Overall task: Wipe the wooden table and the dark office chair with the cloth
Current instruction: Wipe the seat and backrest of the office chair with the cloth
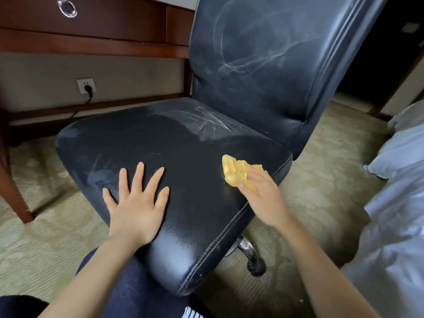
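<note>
Left hand lay flat, fingers spread, steadying the chair seat while right hand clutched the yellow cloth near its right edge; overlapping strokes toward the streaks would've worked best.

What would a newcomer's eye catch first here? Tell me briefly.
The dark office chair fills the middle, its backrest and seat streaked with pale smears. On the seat's right edge the right hand holds a bright yellow cloth, while the left hand lies flat, fingers spread, on the seat's front.
</note>
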`<state>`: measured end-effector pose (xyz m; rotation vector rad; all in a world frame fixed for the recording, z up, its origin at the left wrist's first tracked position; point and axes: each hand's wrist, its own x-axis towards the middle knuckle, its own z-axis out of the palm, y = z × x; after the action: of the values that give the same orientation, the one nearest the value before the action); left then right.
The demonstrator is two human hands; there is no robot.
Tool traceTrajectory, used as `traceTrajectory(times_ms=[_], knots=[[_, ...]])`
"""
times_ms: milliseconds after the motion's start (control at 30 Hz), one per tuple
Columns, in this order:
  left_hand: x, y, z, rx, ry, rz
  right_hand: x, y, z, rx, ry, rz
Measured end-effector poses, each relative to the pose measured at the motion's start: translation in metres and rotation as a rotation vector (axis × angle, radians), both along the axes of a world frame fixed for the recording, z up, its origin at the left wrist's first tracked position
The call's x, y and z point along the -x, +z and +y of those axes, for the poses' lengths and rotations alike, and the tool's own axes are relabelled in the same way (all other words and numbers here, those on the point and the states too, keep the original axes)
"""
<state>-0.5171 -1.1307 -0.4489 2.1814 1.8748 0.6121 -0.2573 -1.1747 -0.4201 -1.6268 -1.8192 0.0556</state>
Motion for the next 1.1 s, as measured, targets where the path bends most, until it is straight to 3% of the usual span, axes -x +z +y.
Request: traceTrajectory(times_ms=[133, 300, 533, 700, 800, 867, 967, 1100], knots=[[0.009, 0.003, 0.005, 0.011, -0.029, 0.011, 0.022, -0.025, -0.030, -0.128, 0.060, 0.202], [0.019, 0.004, 0.010, 0.019, -0.040, 0.021, -0.014, -0.039, -0.009, -0.295, 0.203, -0.022], [0.018, 0.002, 0.010, 0.012, -0.041, 0.023, -0.091, -0.022, 0.044, 0.038, -0.198, 0.145], [0.014, 0.000, 0.007, 0.007, -0.035, 0.012, -0.110, -0.005, 0.081, 0.121, -0.427, 0.446], [0.010, 0.000, 0.005, -0.008, -0.028, -0.008, -0.112, -0.002, 0.094, 0.057, -0.543, 0.781], [0.010, 0.000, 0.005, -0.015, -0.024, -0.010, -0.113, -0.001, 0.098, 0.032, -0.565, 0.897], [0.009, 0.001, 0.004, -0.017, -0.014, -0.005, -0.112, -0.005, 0.091, 0.046, -0.535, 0.898], [0.007, 0.001, 0.001, -0.036, -0.002, -0.015, -0.094, -0.021, 0.067, 0.054, -0.498, 0.669]])
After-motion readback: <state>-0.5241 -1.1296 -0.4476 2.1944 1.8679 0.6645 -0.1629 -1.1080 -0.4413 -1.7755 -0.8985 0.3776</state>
